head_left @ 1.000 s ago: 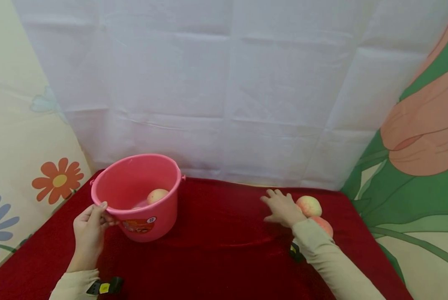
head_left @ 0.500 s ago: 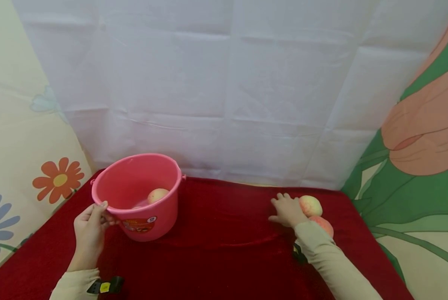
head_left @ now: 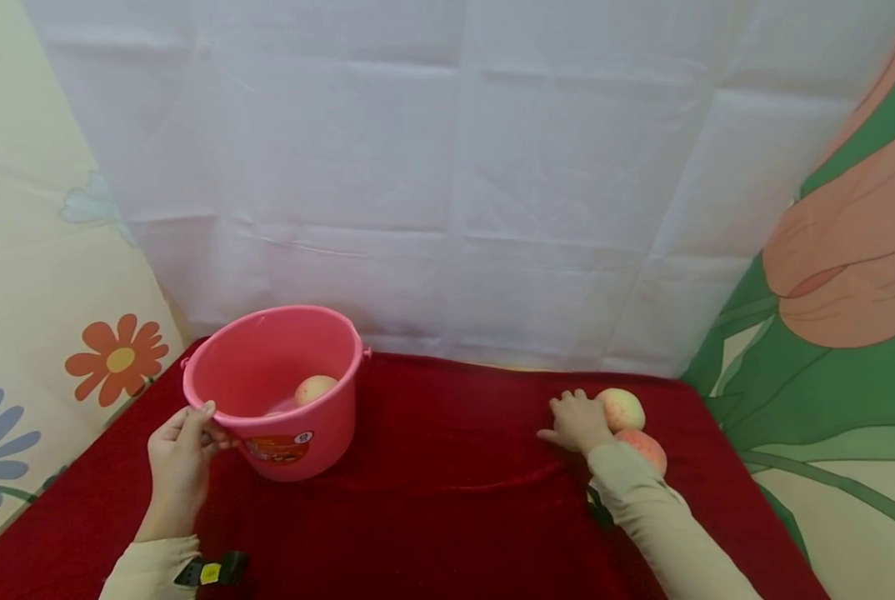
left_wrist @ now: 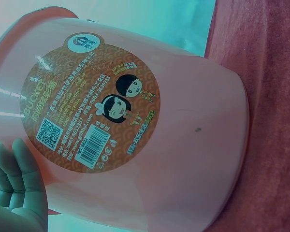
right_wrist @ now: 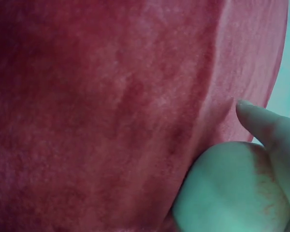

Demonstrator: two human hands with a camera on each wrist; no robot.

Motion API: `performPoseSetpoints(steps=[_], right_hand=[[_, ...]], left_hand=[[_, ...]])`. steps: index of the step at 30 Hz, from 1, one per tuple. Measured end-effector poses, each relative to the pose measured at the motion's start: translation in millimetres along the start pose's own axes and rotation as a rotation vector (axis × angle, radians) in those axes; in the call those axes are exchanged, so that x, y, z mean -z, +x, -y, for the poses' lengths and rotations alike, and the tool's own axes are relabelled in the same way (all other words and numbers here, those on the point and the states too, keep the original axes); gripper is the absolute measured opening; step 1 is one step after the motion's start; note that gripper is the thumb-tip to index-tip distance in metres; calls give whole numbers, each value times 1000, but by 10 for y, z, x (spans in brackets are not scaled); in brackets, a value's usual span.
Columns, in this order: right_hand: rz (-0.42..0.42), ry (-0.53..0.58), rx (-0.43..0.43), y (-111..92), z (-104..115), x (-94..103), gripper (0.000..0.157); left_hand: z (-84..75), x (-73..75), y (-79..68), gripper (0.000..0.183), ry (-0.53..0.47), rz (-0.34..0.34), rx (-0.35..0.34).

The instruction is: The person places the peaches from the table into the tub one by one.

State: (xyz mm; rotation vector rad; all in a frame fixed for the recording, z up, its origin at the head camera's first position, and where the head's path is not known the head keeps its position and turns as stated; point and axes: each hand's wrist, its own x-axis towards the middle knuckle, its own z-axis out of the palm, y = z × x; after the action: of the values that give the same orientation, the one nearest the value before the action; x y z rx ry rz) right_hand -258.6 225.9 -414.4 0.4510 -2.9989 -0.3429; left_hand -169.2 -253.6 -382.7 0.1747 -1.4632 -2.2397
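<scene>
A pink bucket (head_left: 305,446) stands at the left, slightly tilted, its printed label facing my left wrist camera. My left hand (head_left: 179,454) pinches its near rim, thumb on top, fingers curled under the outside. Inside lies a pale peach (head_left: 316,390), and a bit of another shows near the wall. Over at the right, my right hand (head_left: 578,423) rests low beside a yellow-red peach (head_left: 624,409), fingertips bent down toward the cloth. A redder peach (head_left: 643,450) is partly behind the sleeve. In the right wrist view, my straight thumb (right_wrist: 263,125) overlaps a peach (right_wrist: 227,188).
Dark red velvet cloth (head_left: 447,517) covers the table, with a low crease across its middle. A white sheet (head_left: 447,208) hangs behind the back edge. Flower-printed panels (head_left: 120,360) flank both sides.
My right hand has shifted right and slightly toward the peaches, its spread fingers drawing in and settling. The left hand and bucket stay put.
</scene>
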Motion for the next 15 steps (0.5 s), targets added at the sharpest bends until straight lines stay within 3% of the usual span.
performPoseSetpoints(steps=[5, 15], right_hand=[[24, -8, -8, 9, 7, -1, 53], [1, 16, -35, 36, 1, -55, 30]], left_hand=[[4, 4, 5, 31, 2, -2, -1], [8, 3, 1, 31, 7, 2, -6]])
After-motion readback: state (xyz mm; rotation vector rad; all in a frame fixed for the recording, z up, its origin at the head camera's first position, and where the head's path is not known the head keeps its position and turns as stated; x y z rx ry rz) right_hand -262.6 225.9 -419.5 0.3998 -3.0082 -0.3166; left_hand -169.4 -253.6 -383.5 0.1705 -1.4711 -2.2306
